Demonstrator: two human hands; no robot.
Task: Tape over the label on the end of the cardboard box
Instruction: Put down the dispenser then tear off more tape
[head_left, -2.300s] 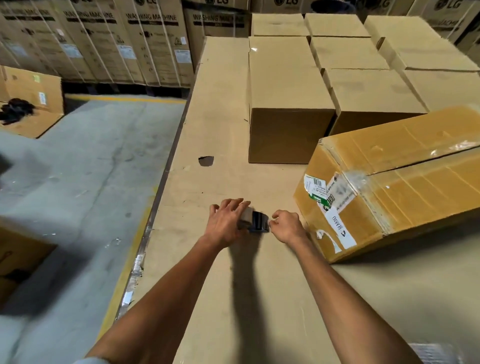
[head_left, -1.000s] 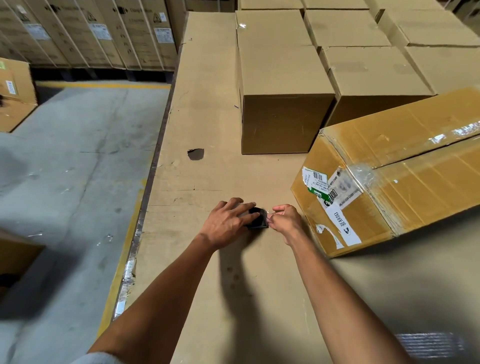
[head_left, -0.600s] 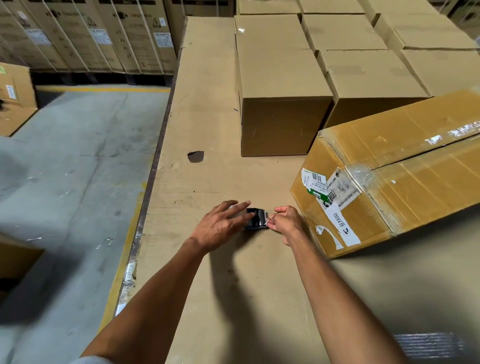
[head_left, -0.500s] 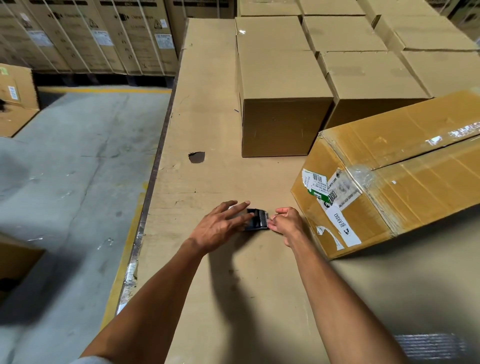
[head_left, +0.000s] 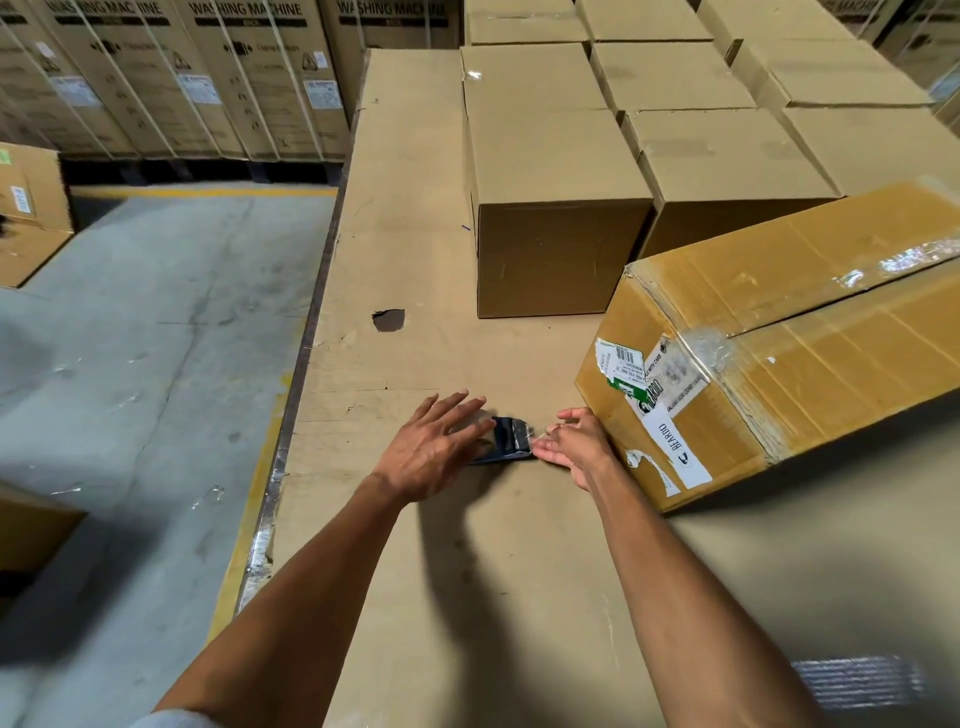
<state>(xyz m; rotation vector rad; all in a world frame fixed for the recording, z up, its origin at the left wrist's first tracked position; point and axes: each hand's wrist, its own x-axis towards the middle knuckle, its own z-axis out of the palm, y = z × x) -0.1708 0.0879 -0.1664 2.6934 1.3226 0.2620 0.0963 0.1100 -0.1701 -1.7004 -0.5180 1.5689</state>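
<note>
A long cardboard box (head_left: 810, 332) wrapped in clear tape lies tilted on the cardboard-covered table (head_left: 410, 182), its end facing me. That end carries white and green labels (head_left: 652, 395) and a white strip reading BEARDO (head_left: 675, 452). A dark tape dispenser (head_left: 508, 441) lies on the table just left of the box. My left hand (head_left: 431, 452) rests over the dispenser's left part with fingers spread; its thumb is hidden. My right hand (head_left: 574, 447) pinches the clear tape end at the dispenser's blade, close to the box's lower corner.
Several plain closed cartons (head_left: 550, 197) stand in rows behind the box. A small hole (head_left: 388, 319) marks the table cover. The table's left edge (head_left: 291, 415) drops to a concrete floor. Washing machine cartons (head_left: 218, 78) line the far wall.
My left hand has loosened from a closed grip on the dispenser to spread fingers. My right hand has stayed pinched at the blade. The view has shifted slightly.
</note>
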